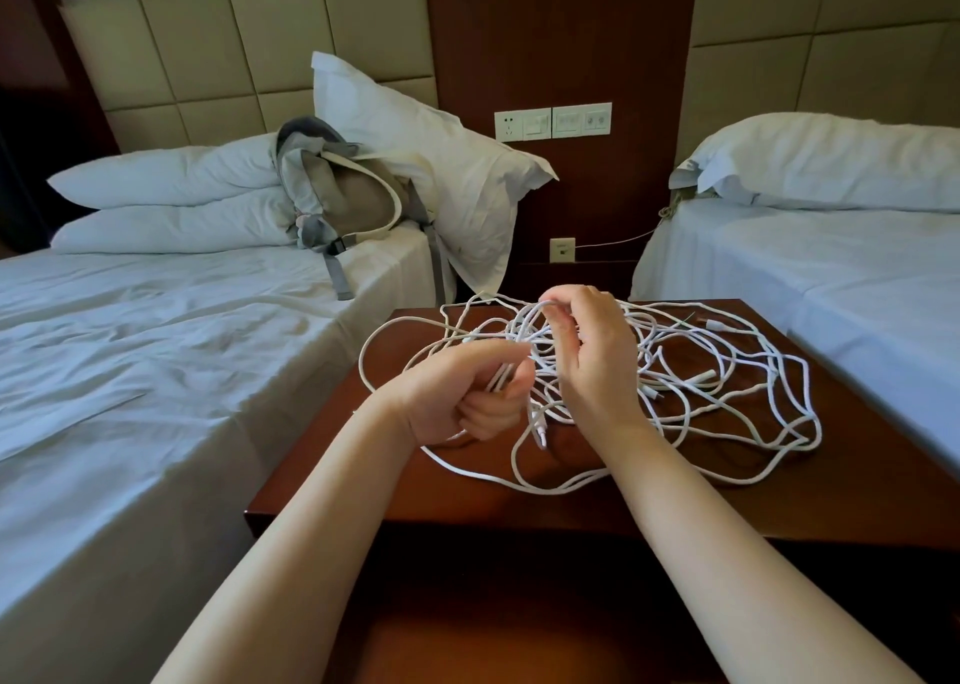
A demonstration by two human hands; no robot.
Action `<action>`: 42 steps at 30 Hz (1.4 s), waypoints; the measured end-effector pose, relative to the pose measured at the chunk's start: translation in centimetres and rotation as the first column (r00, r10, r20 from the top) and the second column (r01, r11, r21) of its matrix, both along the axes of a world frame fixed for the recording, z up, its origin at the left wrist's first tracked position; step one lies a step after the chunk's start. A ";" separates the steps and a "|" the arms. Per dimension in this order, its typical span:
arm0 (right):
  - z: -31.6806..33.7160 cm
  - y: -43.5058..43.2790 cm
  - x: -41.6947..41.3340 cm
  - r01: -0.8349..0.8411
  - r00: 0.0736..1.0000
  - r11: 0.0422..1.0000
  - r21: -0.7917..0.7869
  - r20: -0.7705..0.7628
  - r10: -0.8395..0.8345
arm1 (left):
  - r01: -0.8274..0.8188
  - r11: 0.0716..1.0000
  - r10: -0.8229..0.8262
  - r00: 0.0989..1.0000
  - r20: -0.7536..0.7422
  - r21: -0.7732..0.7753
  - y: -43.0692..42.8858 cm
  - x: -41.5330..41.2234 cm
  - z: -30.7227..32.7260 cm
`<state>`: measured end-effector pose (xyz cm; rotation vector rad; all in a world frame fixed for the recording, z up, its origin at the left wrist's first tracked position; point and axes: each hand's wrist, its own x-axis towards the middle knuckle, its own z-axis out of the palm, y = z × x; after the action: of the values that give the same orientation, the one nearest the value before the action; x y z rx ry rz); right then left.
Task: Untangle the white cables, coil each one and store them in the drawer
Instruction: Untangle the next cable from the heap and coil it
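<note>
A tangle of white cables [727, 371] sprawls over the top of a dark wooden nightstand [857, 475] between two beds. My left hand [462, 397] is closed around a few strands at the tangle's left side, with loose ends and a plug hanging below it. My right hand [592, 350] is raised over the middle of the heap, its fingertips pinching a loop of cable lifted off the pile. No drawer is visible; my forearms cover the nightstand's front.
A bed [130, 371] with white sheets lies to the left, holding a grey-beige backpack [348, 200] against pillows. A second bed [857, 278] is on the right. Wall sockets [553, 122] sit on the wood panel behind, and a thin wire runs from a lower outlet [562, 250].
</note>
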<state>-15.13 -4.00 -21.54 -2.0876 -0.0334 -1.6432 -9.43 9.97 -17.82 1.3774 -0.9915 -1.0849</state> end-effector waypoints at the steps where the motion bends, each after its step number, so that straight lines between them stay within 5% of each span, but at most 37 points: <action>1: 0.0 0.0 -0.1 -0.069 0.997 0.997 0.046 -0.039 0.071 | 0.035 0.999 -0.036 0.999 -0.033 -0.018 0.1 -0.1 0.1; 7: 0.2 0.8 -0.1 -0.290 0.912 0.940 0.180 -0.246 0.328 | 0.207 0.940 -0.266 0.942 -0.204 -0.270 0.8 0.3 0.8; 12: 0.0 1.7 -0.3 -0.361 0.732 0.898 0.250 -0.520 0.440 | 0.061 0.849 -0.270 0.904 -0.331 -0.525 0.6 0.5 1.5; 15: -0.6 1.8 0.2 -0.316 0.657 0.923 0.218 -0.652 0.379 | -0.252 0.776 -0.041 0.895 -0.445 -0.578 0.6 0.7 2.0; 19: -0.8 2.1 0.5 -0.264 0.589 0.955 0.134 -0.761 0.270 | -0.615 0.557 0.258 0.767 -0.587 -0.558 1.0 1.9 2.3; 26: -0.6 1.4 -0.1 -0.180 0.570 0.984 -0.005 -0.815 0.100 | -0.825 0.231 0.557 0.547 -0.625 -0.516 2.8 5.0 1.3; 29: -0.6 1.3 -0.1 -0.176 0.620 0.983 -0.061 -0.782 0.062 | -0.846 0.196 0.741 0.459 -0.490 -0.496 2.9 5.4 0.3; 34: -0.9 1.1 0.1 -0.122 0.827 0.978 -0.169 -0.562 0.006 | -0.818 0.211 0.970 0.245 0.007 -0.536 1.9 4.9 -1.5; 42: -0.8 0.7 0.2 -0.033 0.979 0.971 -0.237 -0.204 -0.016 | -0.688 0.514 0.801 0.170 0.574 -0.512 0.4 3.0 -2.1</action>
<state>-14.96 -3.27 -22.31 -2.4258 -0.1810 -1.4710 -6.40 10.39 -19.87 1.9379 -0.7019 0.4477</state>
